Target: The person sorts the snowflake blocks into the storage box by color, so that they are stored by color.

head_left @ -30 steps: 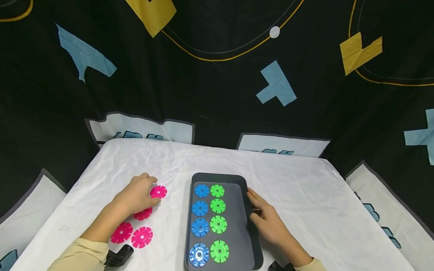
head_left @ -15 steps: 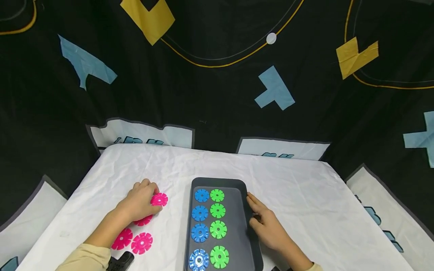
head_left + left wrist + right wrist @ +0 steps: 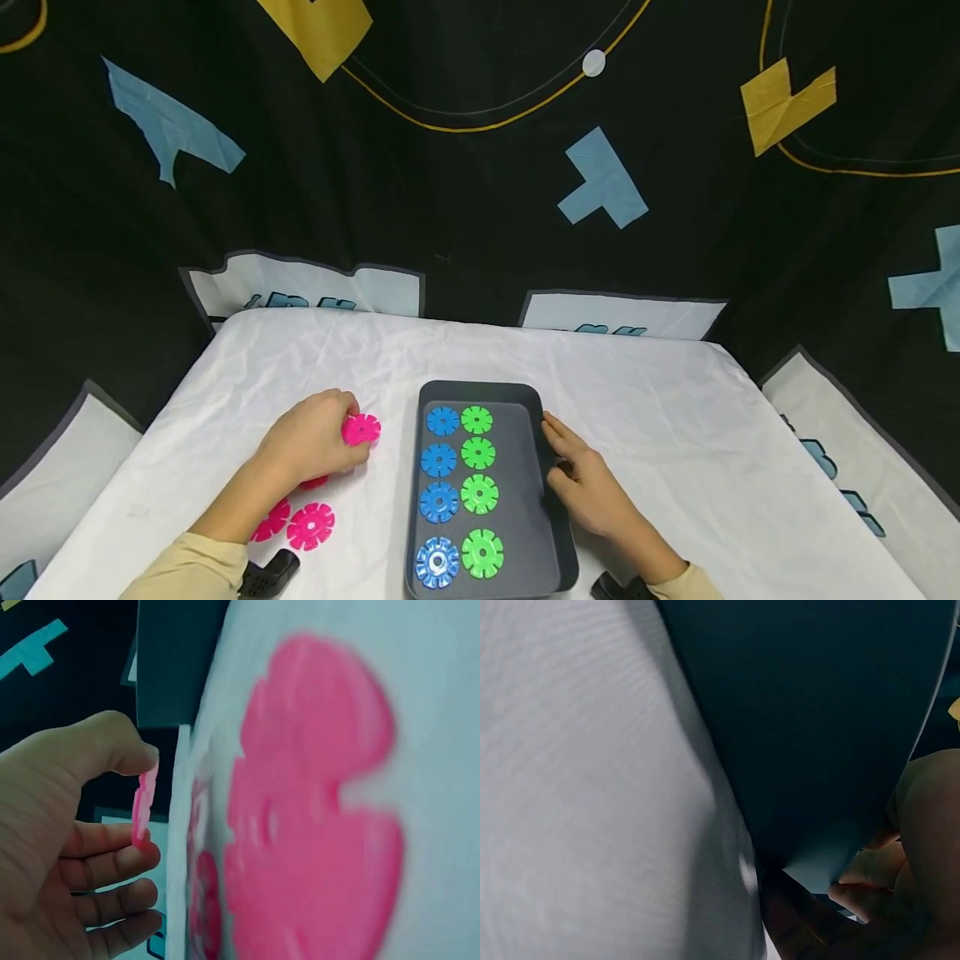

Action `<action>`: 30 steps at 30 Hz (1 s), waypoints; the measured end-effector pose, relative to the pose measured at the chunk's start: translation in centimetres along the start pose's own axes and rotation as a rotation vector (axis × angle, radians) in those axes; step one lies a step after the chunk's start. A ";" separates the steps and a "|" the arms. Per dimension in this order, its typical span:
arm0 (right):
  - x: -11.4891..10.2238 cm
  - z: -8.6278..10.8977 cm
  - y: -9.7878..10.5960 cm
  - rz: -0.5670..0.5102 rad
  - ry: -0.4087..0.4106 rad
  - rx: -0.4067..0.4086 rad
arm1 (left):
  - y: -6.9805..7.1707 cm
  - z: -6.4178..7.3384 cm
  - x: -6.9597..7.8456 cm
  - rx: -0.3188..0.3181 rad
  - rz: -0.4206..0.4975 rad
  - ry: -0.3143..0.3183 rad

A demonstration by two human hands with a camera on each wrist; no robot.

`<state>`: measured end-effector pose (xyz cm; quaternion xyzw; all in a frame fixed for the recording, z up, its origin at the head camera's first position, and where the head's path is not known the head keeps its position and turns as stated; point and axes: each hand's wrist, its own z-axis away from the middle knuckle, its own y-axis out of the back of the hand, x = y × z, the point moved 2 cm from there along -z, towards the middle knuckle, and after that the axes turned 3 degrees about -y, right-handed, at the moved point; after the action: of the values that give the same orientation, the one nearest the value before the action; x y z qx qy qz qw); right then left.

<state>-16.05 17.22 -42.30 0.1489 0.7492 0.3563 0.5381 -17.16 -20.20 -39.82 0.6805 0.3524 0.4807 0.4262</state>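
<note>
In the head view, my left hand (image 3: 311, 437) pinches a pink notched plastic disc (image 3: 362, 429) between thumb and fingers. The left wrist view shows this disc (image 3: 142, 806) edge-on, with the other fingers loosely bent. Beneath and in front of that forearm lie more pink discs (image 3: 310, 527), partly covered by the arm. My right hand (image 3: 592, 487) rests its fingers and thumb along the outer right wall of a dark grey tray (image 3: 528, 500). Inside the tray stand a column of blue discs (image 3: 438, 502) and, beside it, a column of green discs (image 3: 479, 494).
A white cloth (image 3: 667, 433) covers the table under the tray and discs. Behind it hangs a black curtain (image 3: 465, 208) with yellow and blue patches. Black wrist devices (image 3: 272, 573) show below the hands.
My left hand has moved slightly right, bringing the pink disc toward the tray. My right hand stays at the tray's side. The head view has shifted a little.
</note>
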 end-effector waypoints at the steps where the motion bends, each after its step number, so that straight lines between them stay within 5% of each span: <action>1: 0.0 -0.1 0.0 0.005 0.008 0.002 | 0.1 -0.1 0.2 0.011 0.005 0.002; 6: -0.1 -0.3 0.2 0.013 0.022 0.011 | 0.7 -0.4 1.8 0.075 0.073 0.002; 12: 0.0 -0.2 0.2 0.015 0.023 0.019 | 0.9 -1.1 4.4 0.077 0.204 0.000; 30: 0.6 -0.5 0.1 0.000 0.020 0.010 | -0.5 -7.4 11.1 -0.020 0.191 -0.187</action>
<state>-16.72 17.45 -42.54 0.1481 0.7563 0.3538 0.5300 -21.02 -8.35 -35.05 0.7487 0.2399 0.4569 0.4160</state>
